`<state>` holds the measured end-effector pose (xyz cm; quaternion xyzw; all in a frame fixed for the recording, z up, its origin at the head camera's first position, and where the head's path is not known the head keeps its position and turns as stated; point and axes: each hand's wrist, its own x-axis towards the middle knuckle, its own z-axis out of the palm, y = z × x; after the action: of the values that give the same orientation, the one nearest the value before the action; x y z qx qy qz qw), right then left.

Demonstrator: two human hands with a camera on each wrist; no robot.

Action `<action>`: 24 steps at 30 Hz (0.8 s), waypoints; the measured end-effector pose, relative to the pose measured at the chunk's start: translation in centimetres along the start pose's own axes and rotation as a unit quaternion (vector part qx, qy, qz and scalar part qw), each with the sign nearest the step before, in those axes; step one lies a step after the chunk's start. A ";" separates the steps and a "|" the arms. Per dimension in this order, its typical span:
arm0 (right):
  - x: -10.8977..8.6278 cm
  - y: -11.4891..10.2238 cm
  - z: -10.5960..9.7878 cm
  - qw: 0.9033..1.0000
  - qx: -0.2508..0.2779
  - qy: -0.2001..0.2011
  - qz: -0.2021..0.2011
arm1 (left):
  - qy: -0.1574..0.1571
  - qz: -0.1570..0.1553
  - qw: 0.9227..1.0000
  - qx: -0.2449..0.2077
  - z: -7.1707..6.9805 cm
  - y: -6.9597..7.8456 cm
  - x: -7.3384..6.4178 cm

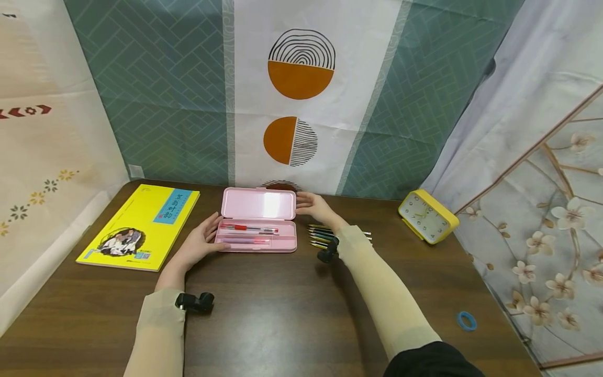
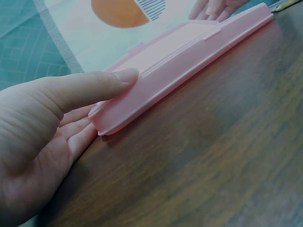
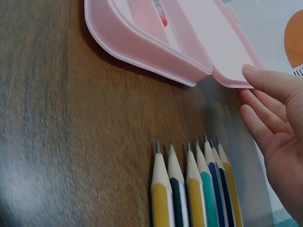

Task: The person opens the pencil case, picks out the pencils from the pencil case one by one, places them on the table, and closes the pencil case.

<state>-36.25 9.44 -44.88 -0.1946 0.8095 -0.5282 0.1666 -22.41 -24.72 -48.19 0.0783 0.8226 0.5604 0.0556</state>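
A pink pencil case (image 1: 288, 244) lies with its lid (image 1: 245, 204) raised at the back. Inside are a red-capped pen (image 1: 242, 228) and some slim purple and pink sticks (image 1: 245, 241). At the left end, my left hand (image 1: 200, 242) grips the case, with the thumb on its near rim and the fingers at its side. My right hand (image 1: 316, 208) pinches the lid's right edge, thumb in front and fingers behind, as the right wrist view shows. Several sharpened pencils (image 3: 194, 189) lie in a row below the right hand, tips toward the case.
To the left lies a yellow book (image 1: 136, 225) with a blue title panel. A yellow alarm clock (image 1: 426, 215) stands at the right, and a blue ring (image 1: 466, 321) lies nearer on the wooden table (image 1: 264, 314). Behind the table hangs a patterned cloth (image 1: 301, 146).
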 end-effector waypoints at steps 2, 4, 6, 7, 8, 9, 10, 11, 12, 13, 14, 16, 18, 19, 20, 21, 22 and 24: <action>0.1 0.0 0.2 1.000 -0.003 0.001 -0.004 | -0.001 0.001 1.000 0.001 0.0 0.1 0.0; 0.2 0.0 0.4 1.000 -0.005 0.003 -0.008 | 0.000 -0.001 1.000 -0.001 0.0 0.1 0.0; 0.2 0.1 0.6 1.000 -0.007 0.007 -0.010 | -0.002 0.000 1.000 -0.003 -0.1 0.1 0.0; 0.2 0.1 0.7 1.000 -0.007 0.009 -0.009 | -0.002 0.000 1.000 -0.004 -0.1 0.1 0.0; 0.2 0.1 0.8 1.000 -0.007 0.011 -0.009 | -0.002 0.000 1.000 -0.005 -0.1 0.1 0.0; 0.2 0.1 0.8 1.000 -0.005 0.014 -0.009 | -0.003 0.000 1.000 -0.006 -0.1 0.1 0.0; 0.1 0.1 0.9 1.000 -0.005 0.017 -0.008 | -0.004 0.001 1.000 -0.006 0.0 0.1 0.0; 0.1 0.1 1.0 1.000 -0.005 0.020 -0.009 | -0.004 0.001 1.000 -0.006 0.0 0.0 0.0; 0.1 0.1 1.0 1.000 -0.004 0.023 -0.011 | -0.004 0.001 1.000 -0.006 0.0 0.0 0.1; 0.0 0.1 1.1 1.000 -0.004 0.026 -0.014 | -0.004 0.000 1.000 -0.006 0.0 0.0 0.1; -0.1 0.1 1.1 0.999 -0.004 0.029 -0.019 | -0.003 -0.002 1.000 -0.006 0.0 0.0 0.1; -0.1 0.0 1.2 0.999 -0.003 0.036 -0.026 | -0.002 -0.003 1.000 -0.008 0.0 0.0 0.1; -0.2 0.0 1.4 0.998 -0.002 0.045 -0.033 | -0.001 -0.006 1.000 -0.010 0.0 0.1 0.1; -0.2 0.0 1.5 0.998 -0.002 0.050 -0.037 | 0.000 -0.007 1.000 -0.010 0.0 0.1 0.1; -0.3 0.0 1.6 0.998 0.002 0.056 -0.040 | 0.000 -0.008 1.000 -0.010 0.0 0.1 0.1; -0.3 0.0 1.7 0.997 0.004 0.061 -0.043 | 0.000 -0.008 1.000 -0.010 -0.1 0.1 0.1; -0.4 0.0 1.8 0.997 0.008 0.067 -0.045 | 0.000 -0.009 1.000 -0.010 -0.1 0.1 0.1; -0.5 0.0 2.0 0.995 0.018 0.079 -0.051 | 0.000 -0.010 1.000 -0.009 -0.1 0.1 0.1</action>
<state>-34.88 8.13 -45.59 -0.1908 0.7993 -0.5644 0.0786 -22.49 -24.76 -48.07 0.0695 0.8185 0.5669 0.0621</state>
